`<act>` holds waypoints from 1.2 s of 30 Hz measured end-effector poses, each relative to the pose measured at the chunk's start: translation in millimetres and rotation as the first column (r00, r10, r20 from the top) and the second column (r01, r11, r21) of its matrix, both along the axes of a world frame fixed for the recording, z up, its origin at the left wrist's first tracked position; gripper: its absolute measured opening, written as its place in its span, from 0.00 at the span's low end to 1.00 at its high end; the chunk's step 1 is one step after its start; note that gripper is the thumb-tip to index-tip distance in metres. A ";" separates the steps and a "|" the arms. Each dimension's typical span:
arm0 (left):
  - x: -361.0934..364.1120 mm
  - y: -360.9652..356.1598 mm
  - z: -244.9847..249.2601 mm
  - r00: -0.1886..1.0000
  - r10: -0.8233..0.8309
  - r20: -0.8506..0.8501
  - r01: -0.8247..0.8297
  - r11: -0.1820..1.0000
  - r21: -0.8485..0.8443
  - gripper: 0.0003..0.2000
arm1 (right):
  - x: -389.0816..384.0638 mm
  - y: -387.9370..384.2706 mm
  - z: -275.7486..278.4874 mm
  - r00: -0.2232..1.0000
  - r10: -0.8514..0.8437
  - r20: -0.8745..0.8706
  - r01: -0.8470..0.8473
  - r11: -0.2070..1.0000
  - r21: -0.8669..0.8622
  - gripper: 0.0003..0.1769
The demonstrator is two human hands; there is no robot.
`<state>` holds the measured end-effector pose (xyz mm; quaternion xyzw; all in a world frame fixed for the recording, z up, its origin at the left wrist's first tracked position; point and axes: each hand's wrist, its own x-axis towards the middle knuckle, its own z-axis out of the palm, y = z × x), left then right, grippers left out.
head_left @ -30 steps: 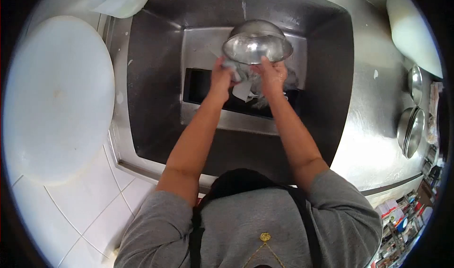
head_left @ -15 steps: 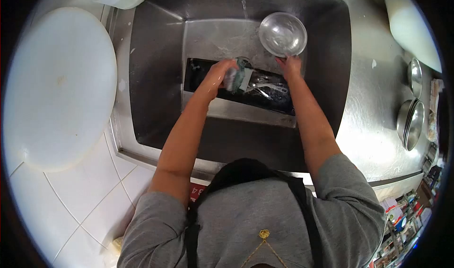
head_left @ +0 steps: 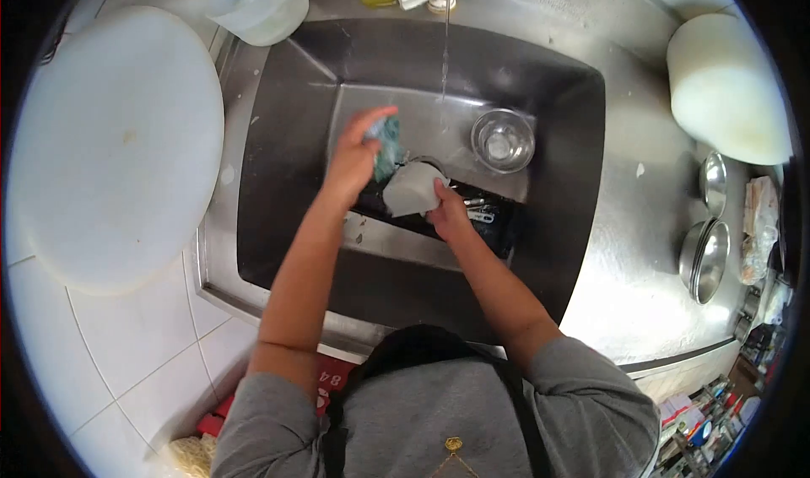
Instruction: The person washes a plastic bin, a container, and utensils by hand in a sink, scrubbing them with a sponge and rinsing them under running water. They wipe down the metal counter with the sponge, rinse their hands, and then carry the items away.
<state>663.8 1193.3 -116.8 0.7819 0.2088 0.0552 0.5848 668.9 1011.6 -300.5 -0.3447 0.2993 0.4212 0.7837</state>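
Observation:
My left hand (head_left: 350,166) is closed around a green scouring pad (head_left: 387,147), left of a pale cup-shaped container (head_left: 415,189). My right hand (head_left: 450,214) grips that container by its right side and holds it tilted. Below both hands, a long black tray (head_left: 509,235) lies in the sink with metal cutlery (head_left: 481,216) in it. The container and my hands hide part of the tray. A shiny round bowl (head_left: 504,141) rests on the sink floor, beyond my right hand.
Water runs in a thin stream (head_left: 445,56) into the deep metal sink (head_left: 557,250). A large white round board (head_left: 118,149) leans at the left. On the right counter are stacked metal bowls (head_left: 705,260) and a thick white block (head_left: 726,90). A white tub (head_left: 260,7) stands behind.
My right hand has let go of the shiny bowl, which now sits in the sink, and has taken the pale container. My left hand has moved left with the pad.

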 end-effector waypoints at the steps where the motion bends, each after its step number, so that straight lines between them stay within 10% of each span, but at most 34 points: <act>1: 15.2 6.7 14.2 0.998 0.056 0.003 -0.055 0.996 -0.067 0.23 | 2.2 -5.6 1.3 0.995 -0.060 -0.084 0.072 0.986 0.147 0.21; 6: 134.6 56.0 23.8 0.948 0.207 0.240 -0.268 0.929 0.256 0.23 | 30.7 -25.4 70.7 0.968 0.106 0.229 -0.143 0.978 0.152 0.19; 9: 181.5 53.1 34.0 0.986 0.119 0.116 -0.163 0.826 0.540 0.35 | 64.1 -27.9 133.5 0.683 0.455 0.572 -0.470 0.872 -0.132 0.13; 12: 211.2 75.3 16.5 0.999 -0.017 0.048 -0.014 0.823 0.568 0.36 | 94.2 -31.3 158.0 -0.382 0.704 0.599 0.020 0.654 -0.756 0.11; 17: 217.0 91.5 16.1 0.993 -0.116 -0.004 0.114 0.968 0.224 0.31 | 136.5 -25.3 172.0 -0.769 0.624 0.143 0.412 0.653 -0.636 0.08; 23: 203.8 79.7 31.7 0.995 -0.090 -0.038 0.094 0.991 0.100 0.29 | 145.3 -4.6 156.9 -0.784 0.615 0.087 0.423 0.631 -0.650 0.10; 29: 204.4 79.4 18.8 0.992 -0.064 0.113 0.019 0.931 0.365 0.32 | 118.1 8.0 157.4 -0.652 0.689 0.318 0.281 0.609 -0.742 0.07; 32: 199.8 72.3 13.8 0.991 -0.022 0.130 -0.075 0.718 0.692 0.32 | 99.5 9.2 164.5 -0.294 0.880 0.372 0.126 0.422 -0.898 0.09; 35: 187.7 54.5 16.7 0.979 0.016 0.203 -0.189 0.445 0.875 0.30 | 99.2 3.5 124.2 0.359 0.596 0.718 -0.270 0.803 -0.531 0.13; 36: 184.6 50.6 14.4 0.971 0.036 0.238 -0.220 0.532 0.817 0.29 | 100.6 2.0 120.8 0.608 0.400 0.686 -0.300 0.916 -0.267 0.14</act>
